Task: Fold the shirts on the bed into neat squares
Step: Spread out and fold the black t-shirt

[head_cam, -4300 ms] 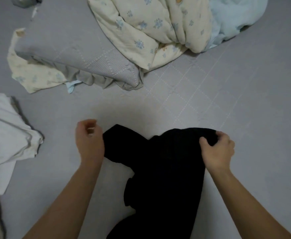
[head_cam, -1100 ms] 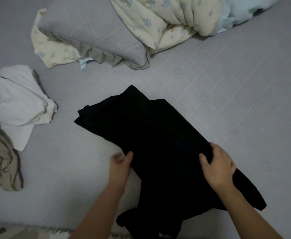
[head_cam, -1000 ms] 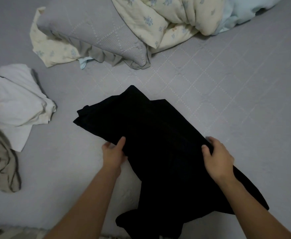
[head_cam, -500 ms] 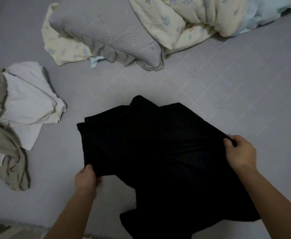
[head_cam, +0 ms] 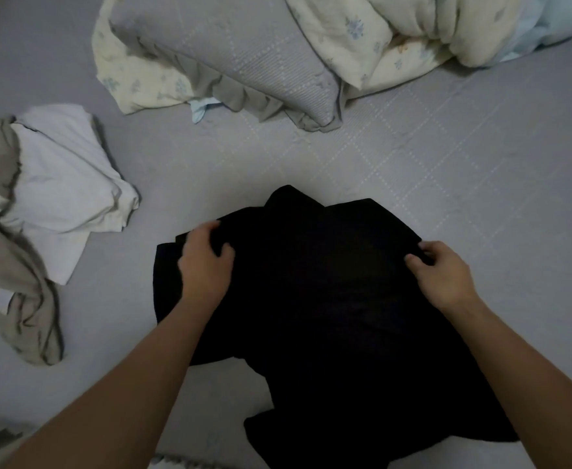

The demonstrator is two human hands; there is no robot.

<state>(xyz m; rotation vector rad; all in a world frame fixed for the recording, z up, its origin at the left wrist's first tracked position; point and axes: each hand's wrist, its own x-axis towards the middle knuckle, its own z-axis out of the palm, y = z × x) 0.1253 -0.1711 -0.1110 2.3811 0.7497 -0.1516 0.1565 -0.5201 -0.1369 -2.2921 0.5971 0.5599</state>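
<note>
A black shirt (head_cam: pixel 325 286) lies rumpled on the grey quilted bed (head_cam: pixel 447 184), right in front of me. My left hand (head_cam: pixel 205 265) grips a fold of it near its upper left edge, fingers curled into the cloth. My right hand (head_cam: pixel 443 272) pinches the shirt's upper right corner. The shirt's lower part trails toward the bed's near edge. A white shirt (head_cam: pixel 64 184) lies crumpled at the left, partly over a beige shirt (head_cam: pixel 10 265).
A grey ruffled pillow (head_cam: pixel 244 62) lies at the back. A cream floral duvet (head_cam: pixel 396 35) with a pale blue lining is heaped behind and beside it. Bare grey bedcover stretches to the right of the black shirt.
My left hand has moved up from the shirt's lower left edge to its upper left and taken hold there. The shirt's left side has bunched inward. The right hand keeps its hold.
</note>
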